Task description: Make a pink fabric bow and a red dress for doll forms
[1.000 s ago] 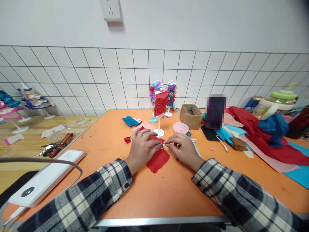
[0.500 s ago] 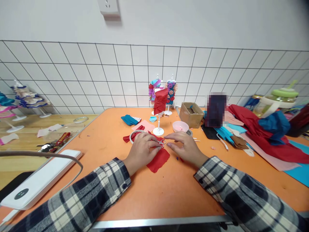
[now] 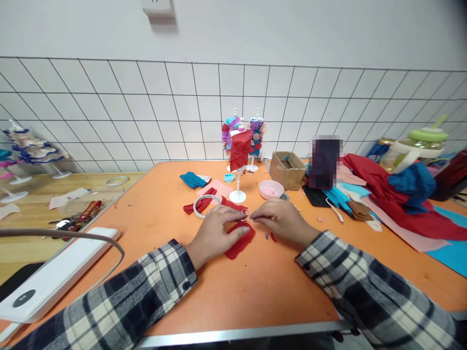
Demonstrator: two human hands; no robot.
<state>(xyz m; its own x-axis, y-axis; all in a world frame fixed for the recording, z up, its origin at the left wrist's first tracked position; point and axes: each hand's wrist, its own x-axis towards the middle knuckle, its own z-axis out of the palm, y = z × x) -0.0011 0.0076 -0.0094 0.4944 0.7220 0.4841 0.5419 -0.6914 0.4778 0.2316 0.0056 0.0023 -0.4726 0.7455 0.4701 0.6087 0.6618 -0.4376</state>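
Observation:
My left hand (image 3: 221, 233) is over the near left edge of a red piece of fabric or crepe paper (image 3: 241, 245), thumb and forefinger apart, with nothing visible between them. Close by, my right hand (image 3: 286, 221) has thumb and forefinger pinched together; anything in the pinch is too small to make out. Between both hands lie the ring handles of scissors (image 3: 245, 212), whose blades are hidden. More red material (image 3: 233, 204) lies behind them. A roll of tape (image 3: 196, 208) lies behind my left hand, on a gathered red strip (image 3: 188, 209).
A small mannequin stand draped in red (image 3: 241, 148) stands behind my hands, with two decorated ones behind. To the right are a pink bowl (image 3: 271, 189), a cardboard box (image 3: 287, 170) and piled fabrics (image 3: 397, 204). A white power bank (image 3: 58, 277) with a cable lies left.
The fingers of my right hand have closed from spread into a pinch. My left thumb has moved away from the forefinger. The view has shifted slightly.

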